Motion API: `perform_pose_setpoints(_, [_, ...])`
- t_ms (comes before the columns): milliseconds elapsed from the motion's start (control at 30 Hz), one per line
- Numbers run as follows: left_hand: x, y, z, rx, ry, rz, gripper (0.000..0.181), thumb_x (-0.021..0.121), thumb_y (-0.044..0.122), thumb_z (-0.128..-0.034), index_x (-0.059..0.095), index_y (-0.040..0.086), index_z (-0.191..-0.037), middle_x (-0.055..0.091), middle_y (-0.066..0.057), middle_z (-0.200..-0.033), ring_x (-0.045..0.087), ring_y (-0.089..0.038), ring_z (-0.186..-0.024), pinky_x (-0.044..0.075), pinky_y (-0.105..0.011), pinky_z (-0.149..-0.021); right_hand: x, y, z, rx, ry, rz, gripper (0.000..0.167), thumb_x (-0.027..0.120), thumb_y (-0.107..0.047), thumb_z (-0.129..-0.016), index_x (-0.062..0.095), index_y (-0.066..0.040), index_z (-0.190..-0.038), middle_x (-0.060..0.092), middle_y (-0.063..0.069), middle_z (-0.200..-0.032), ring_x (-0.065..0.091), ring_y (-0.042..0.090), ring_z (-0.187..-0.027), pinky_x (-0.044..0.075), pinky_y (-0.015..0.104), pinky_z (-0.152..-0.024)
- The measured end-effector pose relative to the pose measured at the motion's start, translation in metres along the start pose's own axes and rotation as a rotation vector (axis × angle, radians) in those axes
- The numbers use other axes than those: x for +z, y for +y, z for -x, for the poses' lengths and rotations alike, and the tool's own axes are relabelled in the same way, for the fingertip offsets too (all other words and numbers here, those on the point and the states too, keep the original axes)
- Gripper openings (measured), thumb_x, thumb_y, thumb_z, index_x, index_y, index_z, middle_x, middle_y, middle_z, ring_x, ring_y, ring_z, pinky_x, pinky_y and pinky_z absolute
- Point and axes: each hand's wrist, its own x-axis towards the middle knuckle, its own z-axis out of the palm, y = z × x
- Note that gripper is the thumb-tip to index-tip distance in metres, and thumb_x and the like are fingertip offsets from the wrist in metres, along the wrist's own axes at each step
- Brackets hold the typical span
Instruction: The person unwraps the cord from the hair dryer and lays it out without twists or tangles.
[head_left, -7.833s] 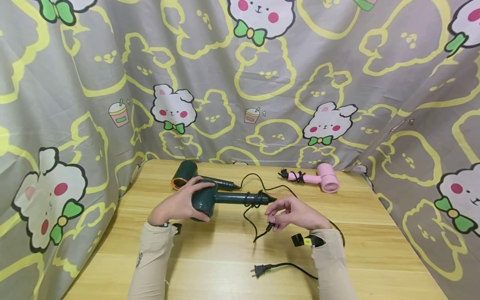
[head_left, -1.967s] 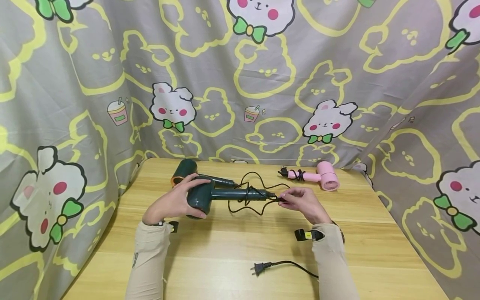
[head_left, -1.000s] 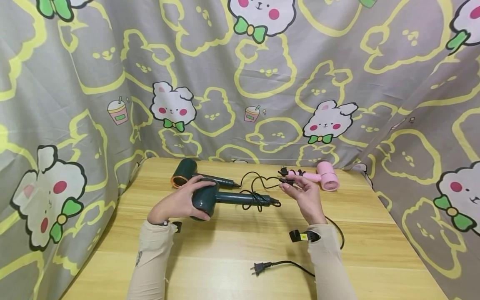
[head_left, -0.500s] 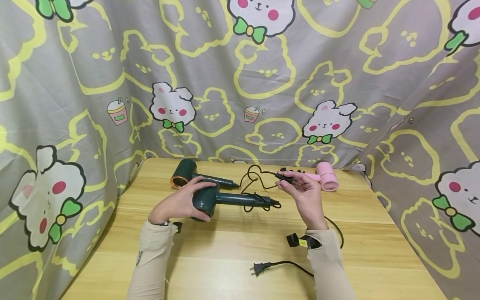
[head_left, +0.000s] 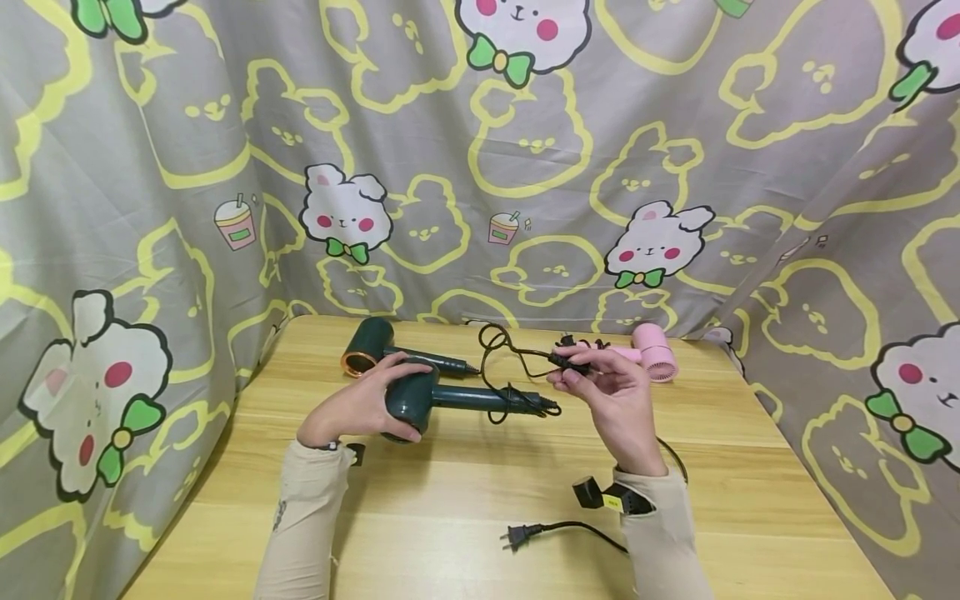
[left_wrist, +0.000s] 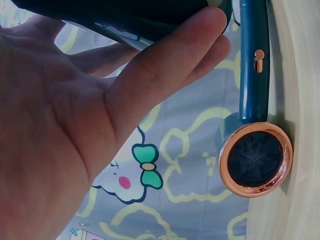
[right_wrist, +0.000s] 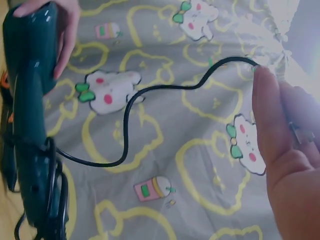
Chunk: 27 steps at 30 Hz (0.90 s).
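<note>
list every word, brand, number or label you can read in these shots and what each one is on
No text is readable.
Yellow label on the black wrist camera, right arm: marks too small to read.
Dark mark on the left sleeve: too small to tell if it is lettering.
Front green hair dryer, back green hair dryer, pink hair dryer: no lettering I can make out.
Curtain: cartoon pictures, no words I can make out.

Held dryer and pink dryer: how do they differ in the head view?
Colour: the held dryer is dark green; the pink dryer is pink. Support: the left hand grips the held dryer, while the pink dryer lies on the table. Direction: the held dryer's barrel is at its pictured left end, the pink dryer's at its right. Both have a thick barrel and slimmer handle.
</note>
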Motion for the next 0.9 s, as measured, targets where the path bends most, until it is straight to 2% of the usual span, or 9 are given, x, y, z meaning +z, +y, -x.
perform_pose_setpoints(267, [0.001,-0.002,-0.002,0.001,0.009,-0.003,0.097,0.099,0.04,-0.0634,0.054,0.029,-0.149,0.036,-0.016,-0.159,0.055,-0.04,-0.126,0.053,-0.056,-0.096,0.005,-0.01,0.003,-0.09,-0.147,-0.164,0.029,0.054,0.023,-0.094,0.068,0.006,-0.112,0.073,0.016,-0.123,0.079,0.02,-0.088,0.063,0.032,-0.078])
perform_pose_setpoints(500, [0.002,-0.003,-0.002,-0.013,0.0,-0.003,0.099,0.098,0.048,-0.0621,0.054,0.031,-0.149,0.034,-0.016,-0.16,0.055,-0.04,-0.126,0.053,-0.055,-0.096,0.004,-0.014,0.004,-0.157,-0.273,-0.349,0.026,0.054,0.019,-0.096,0.065,0.008,-0.116,0.07,0.021,-0.127,0.078,0.024,-0.095,0.062,0.032,-0.083])
perform_pose_setpoints(633, [0.002,-0.004,-0.001,-0.024,-0.004,0.005,0.098,0.099,0.044,-0.0633,0.053,0.031,-0.149,0.032,-0.019,-0.161,0.054,-0.042,-0.128,0.053,-0.056,-0.096,0.003,-0.016,0.003,-0.175,-0.33,-0.437,0.029,0.05,0.02,-0.097,0.064,0.009,-0.12,0.069,0.024,-0.13,0.077,0.027,-0.098,0.062,0.033,-0.086])
perform_pose_setpoints(733, [0.001,-0.004,-0.001,-0.031,0.0,0.008,0.098,0.099,0.041,-0.0638,0.053,0.031,-0.149,0.03,-0.02,-0.162,0.053,-0.044,-0.129,0.053,-0.057,-0.095,0.003,-0.016,0.002,-0.174,-0.362,-0.465,0.03,0.049,0.022,-0.096,0.063,0.01,-0.12,0.068,0.025,-0.129,0.076,0.027,-0.098,0.062,0.033,-0.086])
perform_pose_setpoints(900, [-0.001,-0.005,0.0,-0.014,0.025,0.013,0.098,0.1,0.042,-0.0625,0.054,0.029,-0.149,0.035,-0.018,-0.159,0.053,-0.042,-0.128,0.053,-0.054,-0.093,0.001,-0.017,0.004,-0.126,-0.399,-0.406,0.031,0.05,0.023,-0.095,0.064,0.009,-0.119,0.07,0.022,-0.126,0.076,0.024,-0.098,0.062,0.032,-0.084])
